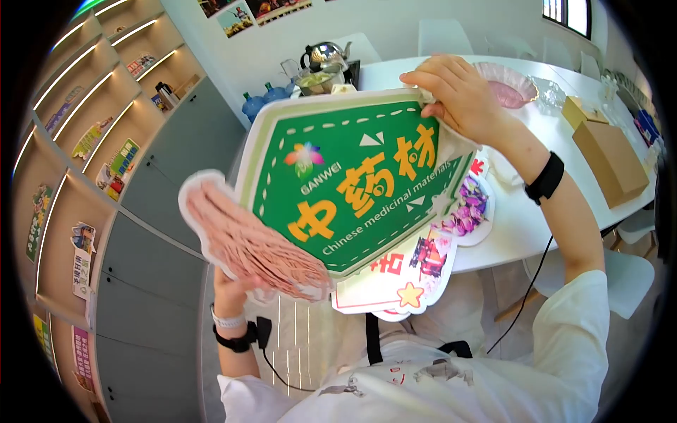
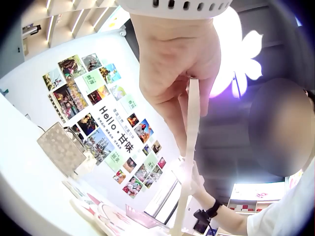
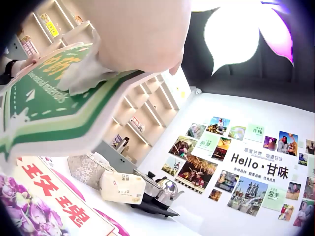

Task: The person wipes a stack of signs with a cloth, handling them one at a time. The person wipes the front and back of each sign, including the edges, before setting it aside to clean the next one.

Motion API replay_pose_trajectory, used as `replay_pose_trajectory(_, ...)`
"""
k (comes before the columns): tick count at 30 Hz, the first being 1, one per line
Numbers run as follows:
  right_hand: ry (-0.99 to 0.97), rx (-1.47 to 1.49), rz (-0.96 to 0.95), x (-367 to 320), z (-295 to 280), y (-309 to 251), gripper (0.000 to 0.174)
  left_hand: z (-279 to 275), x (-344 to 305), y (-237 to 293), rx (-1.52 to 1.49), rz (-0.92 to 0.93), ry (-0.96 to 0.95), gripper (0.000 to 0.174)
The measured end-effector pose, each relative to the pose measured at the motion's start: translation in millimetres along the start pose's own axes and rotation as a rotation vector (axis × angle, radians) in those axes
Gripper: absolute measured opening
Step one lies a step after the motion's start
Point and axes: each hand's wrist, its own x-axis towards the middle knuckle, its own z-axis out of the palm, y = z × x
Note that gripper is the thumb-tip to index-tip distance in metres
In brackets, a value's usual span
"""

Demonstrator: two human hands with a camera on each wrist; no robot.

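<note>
A large cut-out sign [image 1: 367,176], green with yellow Chinese lettering and the words "Chinese medicinal materials", is held tilted up before the body. My left hand [image 1: 231,290] grips its lower left edge, below the printed bundle of pinkish roots; in the left wrist view the thin white board edge runs between thumb and fingers. At the upper right corner my right hand [image 1: 458,92] holds a crumpled white tissue [image 3: 83,73] against the sign's face. Beneath the sign, other cut-out signs [image 1: 381,282] lie at the table's near edge, one printed with purple flowers.
On the white table [image 1: 532,148] stand a shiny kettle [image 1: 326,55], a clear pinkish dish [image 1: 504,84] and a brown cardboard box [image 1: 610,162]. A tissue pack [image 3: 123,189] sits near the kettle. Lit shelves [image 1: 77,106] above grey cabinets [image 1: 162,162] line the left side. White chairs surround the table.
</note>
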Motion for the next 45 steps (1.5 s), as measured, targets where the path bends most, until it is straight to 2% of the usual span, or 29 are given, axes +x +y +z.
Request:
replay_pose_trajectory(2,-0.212,0.153,0.094,-11,-1,4,0.031,-11,14,4,0.013,-0.064,0.002,0.071)
replay_pose_trajectory(4,-0.168,0.301,0.210,-21,1,1,0.029,-16,35,-4,0.082,0.026,0.050,0.064)
replay_pose_trajectory(7,-0.079,0.595,0.452,-49,14,11,0.028,-5,55,3,-0.017,0.041,0.016,0.063)
replay_pose_trajectory(10,-0.010,0.334,0.635,-63,1,19,0.026,-17,53,-2,-0.437,-0.071,-0.251,0.068)
replay_pose_trajectory(11,0.084,0.393,0.671,-69,1,22,0.024,-13,48,-7,-0.333,-0.106,-0.137,0.082)
replay_pose_trajectory(14,0.136,0.419,0.830,-77,-1,23,0.023,29,41,-22,-0.475,-0.180,-0.252,0.091)
replay_pose_trajectory(15,0.135,0.429,0.844,-76,-2,19,0.021,47,40,-23,-0.430,-0.209,-0.303,0.097)
replay_pose_trajectory(18,0.074,0.504,0.893,-68,-4,1,0.023,97,40,-24,-0.471,-0.224,-0.409,0.095)
replay_pose_trajectory(21,0.096,0.689,0.922,-75,10,-5,0.026,111,43,-43,-0.719,-0.184,-0.566,0.075)
replay_pose_trajectory(24,-0.112,0.631,0.812,-34,-17,-60,0.030,130,20,-39,-0.594,-0.275,-0.256,0.053)
replay_pose_trajectory(25,-0.113,0.751,0.926,-26,-19,-68,0.029,140,18,-32,-0.584,-0.290,-0.176,0.044)
replay_pose_trajectory(28,0.203,0.718,0.926,-35,-14,-55,0.024,144,6,-29,-0.571,-0.268,-0.056,0.045)
replay_pose_trajectory(29,0.309,0.876,1.018,-39,-13,-42,0.022,141,3,-27,-0.560,-0.275,-0.031,0.044)
replay_pose_trajectory(32,0.421,0.867,1.177,-49,-22,-27,0.024,127,-4,-31,-0.587,-0.266,-0.004,0.045)
replay_pose_trajectory(35,0.525,1.140,1.239,-49,-21,-47,0.024,124,-7,-28,-0.608,-0.252,0.014,0.045)
replay_pose_trajectory(38,0.300,1.039,1.136,-38,-26,-93,0.026,125,-7,-30,-0.622,-0.273,0.026,0.045)
replay_pose_trajectory(41,0.129,0.515,0.453,-58,1,-110,0.031,129,-9,-31,-0.644,-0.273,0.024,0.046)
replay_pose_trajectory(44,-0.122,0.424,0.380,-64,-6,-134,0.040,132,-10,-27,-0.610,-0.248,0.065,0.046)
replay_pose_trajectory(45,-0.172,0.418,0.285,-68,-8,-150,0.041,131,-11,-30,-0.599,-0.250,0.094,0.046)
